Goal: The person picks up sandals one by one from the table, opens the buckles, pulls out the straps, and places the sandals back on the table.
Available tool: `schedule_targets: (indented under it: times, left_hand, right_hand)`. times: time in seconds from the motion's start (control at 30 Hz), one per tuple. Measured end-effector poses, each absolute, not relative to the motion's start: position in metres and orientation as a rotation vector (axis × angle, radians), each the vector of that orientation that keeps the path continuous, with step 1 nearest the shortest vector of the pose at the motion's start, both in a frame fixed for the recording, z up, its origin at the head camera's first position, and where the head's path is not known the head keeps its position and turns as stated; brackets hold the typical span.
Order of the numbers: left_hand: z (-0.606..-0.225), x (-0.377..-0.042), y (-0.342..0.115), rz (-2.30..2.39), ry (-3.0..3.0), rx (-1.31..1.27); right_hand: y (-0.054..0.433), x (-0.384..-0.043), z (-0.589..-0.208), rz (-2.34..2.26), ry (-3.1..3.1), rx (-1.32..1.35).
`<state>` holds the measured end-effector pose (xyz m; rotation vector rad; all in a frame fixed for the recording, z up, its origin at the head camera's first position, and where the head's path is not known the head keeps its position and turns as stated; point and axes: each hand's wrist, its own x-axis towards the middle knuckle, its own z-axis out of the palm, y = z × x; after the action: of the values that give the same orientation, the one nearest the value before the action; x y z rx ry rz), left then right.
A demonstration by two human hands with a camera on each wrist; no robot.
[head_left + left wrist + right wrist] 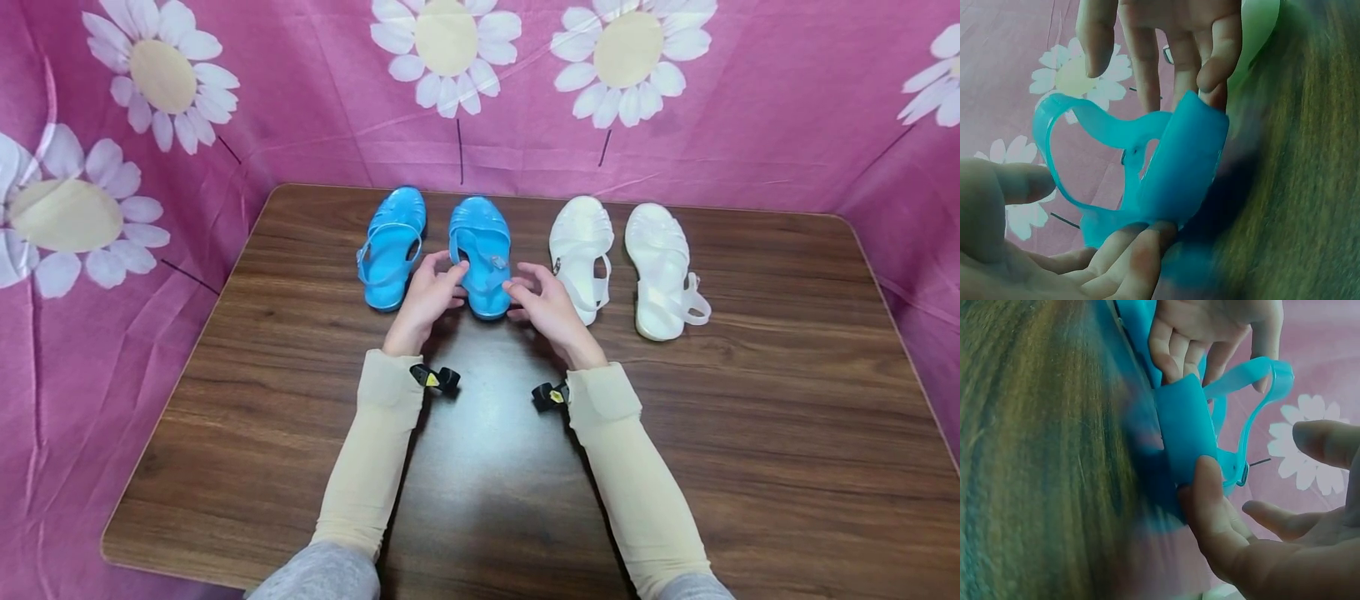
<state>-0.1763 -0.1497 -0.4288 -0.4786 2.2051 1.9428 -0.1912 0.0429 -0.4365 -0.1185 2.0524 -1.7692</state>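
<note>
Left blue sandal [390,257] and right blue sandal [478,258]: same glossy blue. White sandals [658,271]: plain white. Desk [787,383]: dark brown, streaky wood grain. Cloth [300,100]: magenta-pink, printed daisies [628,48] with white petals, cream centres. Sleeves [633,475]: cream, grey at the near ends.

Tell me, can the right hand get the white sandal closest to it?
Probably yes. The right hand is beside that white sandal, and nothing seems to block it, though its fingers are at a blue sandal.
</note>
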Motion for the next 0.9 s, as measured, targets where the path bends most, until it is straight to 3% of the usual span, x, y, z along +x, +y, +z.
schedule_targets:
  times: [0.9]
  left_hand:
    - [-0.4222, -0.1709, -0.1563, 1.675, 2.332, -0.390]
  right_hand:
    - [0.0448, -0.1864, -0.4323, -1.547, 2.072, -0.181]
